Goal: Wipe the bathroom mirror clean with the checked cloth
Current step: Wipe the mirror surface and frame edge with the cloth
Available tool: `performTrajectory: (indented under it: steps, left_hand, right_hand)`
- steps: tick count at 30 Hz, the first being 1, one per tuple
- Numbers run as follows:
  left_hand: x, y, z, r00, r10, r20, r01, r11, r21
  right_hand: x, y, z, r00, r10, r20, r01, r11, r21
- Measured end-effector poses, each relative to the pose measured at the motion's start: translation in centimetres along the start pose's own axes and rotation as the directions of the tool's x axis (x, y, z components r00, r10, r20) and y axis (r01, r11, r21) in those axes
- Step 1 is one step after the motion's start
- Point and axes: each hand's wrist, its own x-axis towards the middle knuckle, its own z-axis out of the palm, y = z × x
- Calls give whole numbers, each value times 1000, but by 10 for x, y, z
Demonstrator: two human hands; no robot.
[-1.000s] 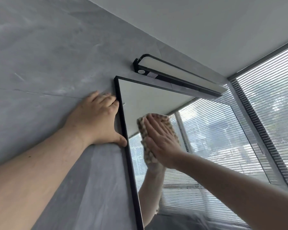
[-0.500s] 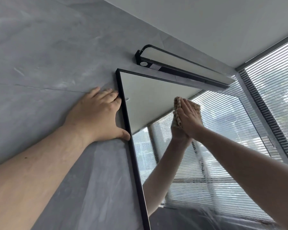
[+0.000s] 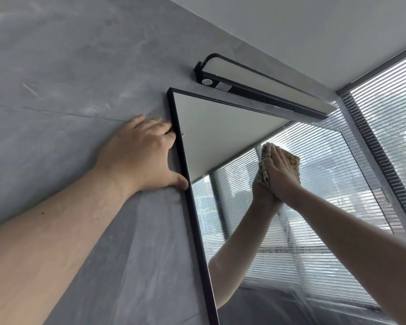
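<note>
Moved: right hand (image 3: 283, 177) and checked cloth (image 3: 294, 161) are farther across the mirror (image 3: 220, 141) from its left frame edge than half a second ago, now about mid-glass; left hand (image 3: 141, 156) keeps its spot at that edge.
Wall: one grey stone-look wall (image 3: 56, 78), behind the mirror and to its left.
Mirror: one, black-framed, seen steeply from below; the glass reflects white ceiling, slatted blinds and one forearm.
Window: one window (image 3: 389, 127) with slatted blinds, to the right of the mirror.
Lamp: one black bar lamp (image 3: 256, 80), just above the mirror's top edge.
Hands: two. Left hand lies flat on the wall, fingers straight and relaxed, fingertips and thumb touching the mirror's left frame edge, grasping nothing. Right hand presses toward the mirror glass with straight fingers held together, the cloth between palm and glass.
Cloth: one, tan checked, bunched against the upper half of the mirror glass, showing past the right hand's fingertips and on both sides of it.
</note>
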Motion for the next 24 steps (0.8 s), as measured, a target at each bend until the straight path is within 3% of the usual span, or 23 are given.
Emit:
performTrajectory:
  steps: [9,15,24]
  left_hand:
    - [-11,5,0,999,15,-39,-17,999,-41]
    - [-22,11,5,997,29,-66,-39,989,-144]
    - [-43,23,14,992,96,-77,-107,981,-160]
  right_hand:
    - [-72,-79,18,944,-311,112,320,944,-80]
    - [-102,-106,22,914,-369,169,386,919,-77]
    - [-140,-94,22,879,-412,238,438,896,-66]
